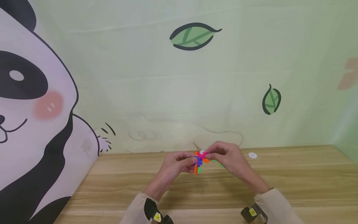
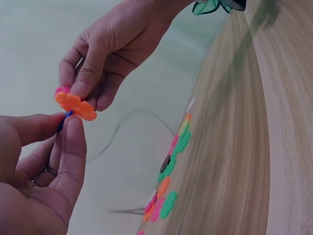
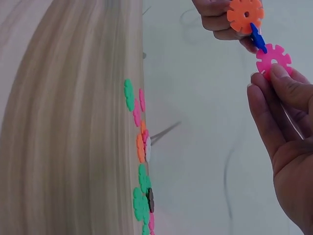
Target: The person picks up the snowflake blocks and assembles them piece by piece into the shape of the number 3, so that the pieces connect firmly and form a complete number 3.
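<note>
Pink disc [image 3: 280, 54], edge pinched by right hand [image 1: 230, 156]; blue disc [image 3: 258, 39], in left hand [image 1: 175, 163]

Soft, even light leaves faint shadows on the counter [image 1: 302, 180]. The wrist views look dimmer and slightly hazy

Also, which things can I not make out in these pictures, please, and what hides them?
Head view: the number of loose pieces beyond the right hand, which partly covers them.
Left wrist view: most of the blue piece, hidden by fingers of the left hand.
Right wrist view: the lower part of the pink piece, behind the right thumb; also part of the left hand, cut off by the top edge.
</note>
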`<control>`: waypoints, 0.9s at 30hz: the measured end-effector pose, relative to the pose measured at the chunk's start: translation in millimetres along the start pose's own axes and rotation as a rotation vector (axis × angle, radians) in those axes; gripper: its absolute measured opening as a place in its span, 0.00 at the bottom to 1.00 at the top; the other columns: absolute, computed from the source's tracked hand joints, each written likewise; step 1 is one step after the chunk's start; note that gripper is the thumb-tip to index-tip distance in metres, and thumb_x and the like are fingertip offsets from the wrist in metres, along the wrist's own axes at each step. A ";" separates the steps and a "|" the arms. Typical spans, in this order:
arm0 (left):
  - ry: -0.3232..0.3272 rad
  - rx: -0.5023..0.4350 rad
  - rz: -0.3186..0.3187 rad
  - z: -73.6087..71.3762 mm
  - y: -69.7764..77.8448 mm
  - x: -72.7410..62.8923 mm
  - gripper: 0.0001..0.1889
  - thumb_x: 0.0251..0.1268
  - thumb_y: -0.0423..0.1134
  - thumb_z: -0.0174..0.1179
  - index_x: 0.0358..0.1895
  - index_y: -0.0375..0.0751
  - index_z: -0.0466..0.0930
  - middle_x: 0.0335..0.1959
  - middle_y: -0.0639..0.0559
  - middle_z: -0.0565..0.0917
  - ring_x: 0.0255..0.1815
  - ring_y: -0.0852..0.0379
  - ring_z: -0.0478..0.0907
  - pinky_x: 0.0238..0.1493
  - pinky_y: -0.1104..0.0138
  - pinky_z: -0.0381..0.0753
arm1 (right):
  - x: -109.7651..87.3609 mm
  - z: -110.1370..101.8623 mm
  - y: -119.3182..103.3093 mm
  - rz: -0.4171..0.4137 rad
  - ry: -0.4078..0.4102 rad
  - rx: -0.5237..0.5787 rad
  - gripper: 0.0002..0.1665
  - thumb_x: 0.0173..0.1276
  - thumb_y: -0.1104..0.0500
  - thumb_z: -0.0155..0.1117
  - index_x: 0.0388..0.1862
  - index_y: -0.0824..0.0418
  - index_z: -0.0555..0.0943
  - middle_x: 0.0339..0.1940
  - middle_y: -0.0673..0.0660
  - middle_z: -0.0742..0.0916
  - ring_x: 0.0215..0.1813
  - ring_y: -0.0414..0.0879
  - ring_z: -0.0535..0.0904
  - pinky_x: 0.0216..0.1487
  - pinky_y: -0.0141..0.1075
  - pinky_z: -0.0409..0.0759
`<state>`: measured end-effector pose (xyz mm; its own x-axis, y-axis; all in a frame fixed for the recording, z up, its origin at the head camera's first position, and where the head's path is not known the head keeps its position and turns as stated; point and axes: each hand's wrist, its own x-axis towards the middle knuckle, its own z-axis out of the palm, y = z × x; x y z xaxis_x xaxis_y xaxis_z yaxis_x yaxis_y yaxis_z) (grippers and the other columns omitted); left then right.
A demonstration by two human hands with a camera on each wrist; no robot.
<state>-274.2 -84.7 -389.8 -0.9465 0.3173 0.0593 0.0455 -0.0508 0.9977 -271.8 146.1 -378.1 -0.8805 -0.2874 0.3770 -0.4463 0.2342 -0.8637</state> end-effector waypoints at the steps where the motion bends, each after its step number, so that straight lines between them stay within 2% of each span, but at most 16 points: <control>1: 0.001 0.003 -0.001 -0.2 0.4 0.2 0.12 0.74 0.32 0.67 0.51 0.24 0.86 0.40 0.43 0.90 0.33 0.56 0.88 0.43 0.64 0.91 | 0.3 0.8 0.4 -0.006 0.007 0.005 0.05 0.70 0.69 0.73 0.42 0.62 0.90 0.40 0.55 0.92 0.45 0.57 0.90 0.51 0.40 0.90; 8: 0.009 0.014 -0.015 -2.0 2.2 1.3 0.11 0.74 0.31 0.66 0.52 0.25 0.86 0.42 0.43 0.90 0.34 0.56 0.88 0.44 0.64 0.91 | 0.8 6.7 2.0 -0.025 0.040 0.023 0.05 0.68 0.71 0.74 0.39 0.63 0.90 0.38 0.56 0.92 0.42 0.55 0.90 0.49 0.38 0.90; 12: 0.008 -0.001 -0.012 -1.1 3.0 1.6 0.11 0.74 0.30 0.66 0.52 0.24 0.86 0.41 0.45 0.90 0.33 0.56 0.88 0.44 0.64 0.91 | 0.8 9.3 0.1 -0.024 0.046 0.031 0.06 0.68 0.71 0.74 0.39 0.63 0.89 0.38 0.56 0.92 0.43 0.59 0.90 0.49 0.36 0.90; 20: 0.000 -0.021 -0.007 -0.1 4.3 2.4 0.10 0.74 0.29 0.66 0.51 0.23 0.86 0.39 0.46 0.89 0.32 0.56 0.88 0.43 0.64 0.91 | 0.9 9.9 -1.2 -0.007 0.053 0.053 0.05 0.67 0.71 0.74 0.40 0.64 0.89 0.38 0.57 0.92 0.42 0.52 0.90 0.50 0.35 0.90; 27: -0.017 -0.043 -0.021 1.5 1.1 0.3 0.12 0.73 0.31 0.69 0.51 0.24 0.86 0.40 0.43 0.90 0.33 0.54 0.89 0.45 0.61 0.92 | 0.5 5.3 2.9 -0.023 0.026 0.072 0.05 0.69 0.70 0.74 0.42 0.65 0.90 0.39 0.58 0.92 0.45 0.59 0.90 0.51 0.37 0.89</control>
<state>-273.9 -83.2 -388.6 -0.9415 0.3348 0.0396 0.0116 -0.0851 0.9963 -272.7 141.7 -382.2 -0.8745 -0.2676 0.4045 -0.4544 0.1605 -0.8762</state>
